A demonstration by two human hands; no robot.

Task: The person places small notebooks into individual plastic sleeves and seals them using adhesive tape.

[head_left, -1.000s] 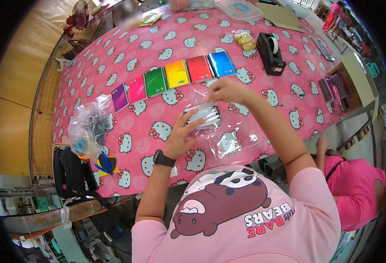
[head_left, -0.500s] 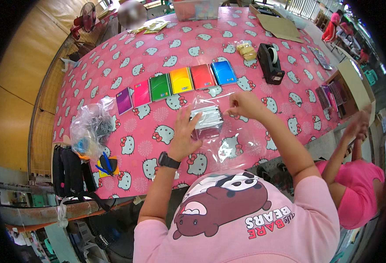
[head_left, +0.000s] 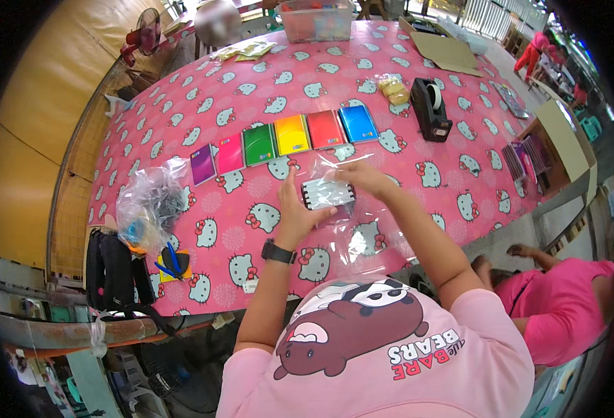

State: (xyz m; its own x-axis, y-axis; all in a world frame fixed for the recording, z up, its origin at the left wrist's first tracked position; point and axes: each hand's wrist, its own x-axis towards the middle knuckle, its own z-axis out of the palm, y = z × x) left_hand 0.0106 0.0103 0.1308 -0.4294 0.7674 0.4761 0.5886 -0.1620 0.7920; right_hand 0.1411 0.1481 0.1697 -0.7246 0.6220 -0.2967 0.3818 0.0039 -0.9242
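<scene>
A block of small spiral notebooks (head_left: 328, 196), white with black wire loops along its ends, sits inside a clear plastic bag (head_left: 366, 233) on the table in front of me. At the block's left side is my left hand (head_left: 300, 212), its fingers stretched out and apart, the thumb against the near edge. My right hand (head_left: 364, 177) is closed on the bag's film at the far side of the block; its fingertips are partly hidden. Beyond both hands lie several notebooks in a row, among them a yellow notebook (head_left: 291, 135) and a blue notebook (head_left: 358, 124).
A black tape dispenser (head_left: 430, 111) and a bag of tan rolls (head_left: 393, 90) stand far right. An open carton (head_left: 564, 150) holds more notebooks at the right edge. Left are a plastic bag (head_left: 150, 202) and blue-handled pliers (head_left: 171, 263). Another person (head_left: 564, 299) sits at my right.
My right hand has moved left onto the bag's far side. My left fingers have come off the block's top, baring its white face. The person at right has lowered their hands.
</scene>
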